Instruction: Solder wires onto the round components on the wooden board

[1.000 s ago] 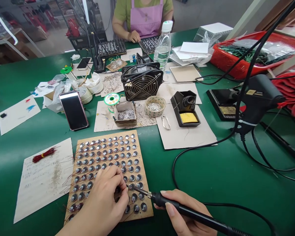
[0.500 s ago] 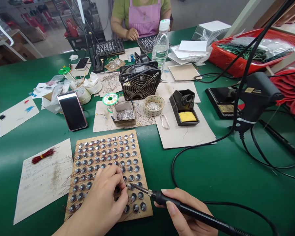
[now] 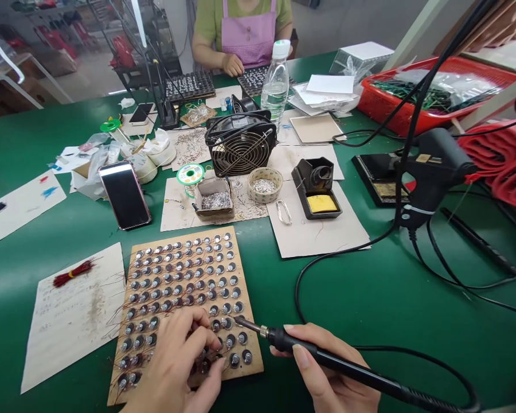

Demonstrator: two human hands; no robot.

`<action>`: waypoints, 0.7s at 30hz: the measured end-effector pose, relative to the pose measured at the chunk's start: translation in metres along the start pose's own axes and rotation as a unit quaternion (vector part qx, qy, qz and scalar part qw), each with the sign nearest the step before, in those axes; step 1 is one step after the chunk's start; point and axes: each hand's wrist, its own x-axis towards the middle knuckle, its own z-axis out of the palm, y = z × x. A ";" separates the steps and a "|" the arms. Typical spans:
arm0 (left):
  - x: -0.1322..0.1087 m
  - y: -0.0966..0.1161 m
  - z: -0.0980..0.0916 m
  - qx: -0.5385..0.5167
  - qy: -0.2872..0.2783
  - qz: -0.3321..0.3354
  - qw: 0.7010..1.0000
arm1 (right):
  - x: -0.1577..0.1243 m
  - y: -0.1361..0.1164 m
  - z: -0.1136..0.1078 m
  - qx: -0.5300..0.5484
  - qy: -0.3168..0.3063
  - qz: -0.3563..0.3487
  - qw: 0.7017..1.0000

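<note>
My right hand (image 3: pixel 333 364) grips a black soldering iron (image 3: pixel 327 358) by its handle. The iron's metal tip is above the right side of a brown board (image 3: pixel 251 321), close to one of the small round metal parts (image 3: pixel 226 323). Rows of these parts sit in dark round holes, many with thin reddish wires. Over the board's lower middle, my left hand (image 3: pixel 184 350) has its thumb and index finger apart. It covers several parts, and nothing shows held in its fingers. A bundle of dark red wires (image 3: pixel 73 273) lies on a paper sheet (image 3: pixel 69 327) to the left.
Behind the board stand a phone (image 3: pixel 124 195), a small box of metal bits (image 3: pixel 215 201), a solder spool (image 3: pixel 190 175), a fan (image 3: pixel 241 143) and an iron stand with yellow sponge (image 3: pixel 321 203). A black cable (image 3: pixel 298 287) curves at right. Another person (image 3: pixel 241 34) sits opposite.
My left thumb and index finger have parted from a pinch, and the hand has shifted down and slightly left. The iron's tip stays over the board's right side. The view has shifted slightly.
</note>
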 end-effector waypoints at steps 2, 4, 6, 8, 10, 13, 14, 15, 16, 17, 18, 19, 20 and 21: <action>-0.006 0.001 0.008 -0.003 0.013 0.001 1.000 | -0.001 0.000 0.000 0.001 0.006 -0.003 1.000; -0.010 0.000 0.016 -0.009 0.026 -0.002 1.000 | -0.002 0.001 0.000 0.001 0.000 -0.007 1.000; -0.011 0.000 0.021 -0.019 0.035 -0.010 0.999 | -0.003 0.002 0.000 0.004 -0.003 -0.011 1.000; -0.011 -0.001 0.025 -0.033 0.043 -0.020 0.998 | -0.004 0.002 0.002 0.009 -0.001 -0.011 1.000; -0.011 0.000 0.026 -0.048 0.047 -0.029 0.997 | -0.005 0.001 0.004 0.015 0.015 -0.001 1.000; -0.012 0.000 0.026 -0.054 0.052 -0.031 0.997 | -0.007 -0.001 0.008 0.025 0.045 0.017 0.999; -0.013 0.000 0.026 -0.050 0.056 -0.029 0.997 | -0.007 -0.002 0.009 0.028 0.052 0.019 0.998; -0.014 0.000 0.026 -0.043 0.061 -0.026 0.997 | -0.007 -0.002 0.009 0.030 0.053 0.020 0.998; -0.015 0.000 0.026 -0.036 0.067 -0.023 0.997 | -0.007 -0.001 0.009 0.031 0.052 0.019 0.998; -0.016 -0.001 0.027 -0.029 0.070 -0.022 0.997 | -0.006 -0.001 0.008 0.030 0.049 0.016 0.998; -0.016 -0.001 0.027 -0.026 0.071 -0.023 0.997 | -0.006 0.000 0.007 0.028 0.043 0.011 0.999; -0.017 -0.001 0.027 -0.027 0.069 -0.025 0.997 | -0.006 0.000 0.006 0.026 0.035 0.005 0.999; -0.018 -0.001 0.028 -0.031 0.067 -0.028 0.997 | -0.006 0.001 0.005 0.025 0.028 0.002 0.999; -0.018 -0.001 0.028 -0.037 0.065 -0.032 0.997 | -0.006 0.001 0.005 0.024 0.026 0.001 0.999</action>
